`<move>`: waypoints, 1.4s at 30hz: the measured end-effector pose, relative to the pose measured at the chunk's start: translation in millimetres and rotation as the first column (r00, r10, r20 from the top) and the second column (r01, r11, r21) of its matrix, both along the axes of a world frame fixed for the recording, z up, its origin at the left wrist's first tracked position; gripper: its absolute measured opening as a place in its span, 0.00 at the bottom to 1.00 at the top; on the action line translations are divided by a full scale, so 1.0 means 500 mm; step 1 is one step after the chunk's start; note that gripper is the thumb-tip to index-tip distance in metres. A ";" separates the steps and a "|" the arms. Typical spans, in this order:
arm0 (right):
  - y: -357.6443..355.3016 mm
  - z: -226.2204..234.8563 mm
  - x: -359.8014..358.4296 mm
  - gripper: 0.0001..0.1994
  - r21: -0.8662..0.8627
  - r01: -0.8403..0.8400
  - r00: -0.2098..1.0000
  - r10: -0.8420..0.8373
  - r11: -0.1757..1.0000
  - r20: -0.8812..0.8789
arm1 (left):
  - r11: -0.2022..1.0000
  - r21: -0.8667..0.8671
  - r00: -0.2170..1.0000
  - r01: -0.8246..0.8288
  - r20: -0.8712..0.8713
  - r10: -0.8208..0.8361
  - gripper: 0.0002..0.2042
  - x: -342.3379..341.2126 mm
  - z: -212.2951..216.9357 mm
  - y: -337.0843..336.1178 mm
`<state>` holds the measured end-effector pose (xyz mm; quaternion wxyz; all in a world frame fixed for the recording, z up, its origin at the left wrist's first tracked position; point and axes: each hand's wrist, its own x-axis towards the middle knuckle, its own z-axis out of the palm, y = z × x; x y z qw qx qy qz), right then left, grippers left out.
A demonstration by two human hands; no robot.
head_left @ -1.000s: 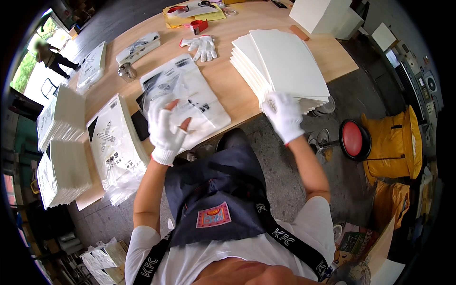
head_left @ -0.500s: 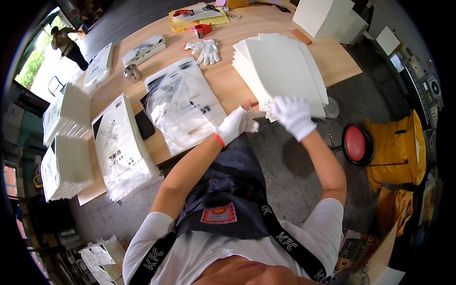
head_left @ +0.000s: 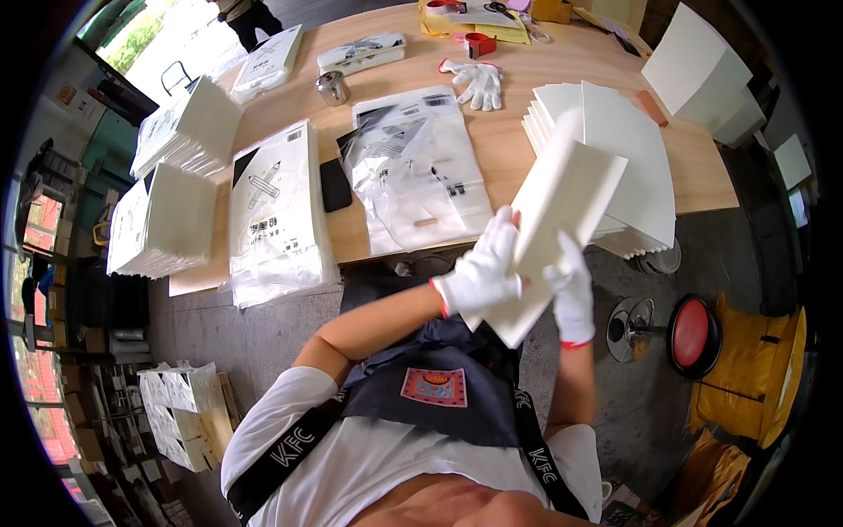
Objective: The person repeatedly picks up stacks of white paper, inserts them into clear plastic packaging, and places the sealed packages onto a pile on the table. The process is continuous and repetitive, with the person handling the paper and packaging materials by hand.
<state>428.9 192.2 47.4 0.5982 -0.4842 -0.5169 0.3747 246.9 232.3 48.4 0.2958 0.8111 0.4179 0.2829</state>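
A small bundle of white paper sheets is raised and tilted in front of me, bent along its length. My left hand, in a white glove with a red cuff, is closed on its left edge. My right hand, gloved too and slightly blurred, lies by the bundle's right edge with its fingers stretched out over the paper; whether it presses is unclear. Behind the bundle, a fanned stack of white sheets lies on the table's right side. To the left rests a clear plastic bag with black print.
The wooden table also bears packed paper, sheet piles, a phone, a metal tin, a spare glove and a red tape dispenser. A red stool stands at right. Another person is far off.
A bundle of sheets has come up off the stack and is now in front of me. My right hand has moved down from the stack's corner. The view has shifted, so the table appears farther right.
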 end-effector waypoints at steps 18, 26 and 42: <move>-0.048 -0.059 -0.074 0.11 -0.064 -0.259 0.142 0.104 0.964 0.985 | 0.962 -0.206 0.910 -0.176 0.340 0.239 0.23 -0.325 0.047 0.173; 0.091 -0.018 -0.093 0.15 -0.502 -0.340 0.485 0.606 0.795 0.631 | 0.999 -0.003 0.999 0.033 0.026 -0.033 0.14 -0.260 0.037 -0.070; 0.058 -0.079 -0.263 0.24 -0.074 -0.175 0.285 0.123 0.982 0.951 | 0.984 0.118 0.961 -0.130 0.261 0.095 0.09 -0.176 -0.046 0.000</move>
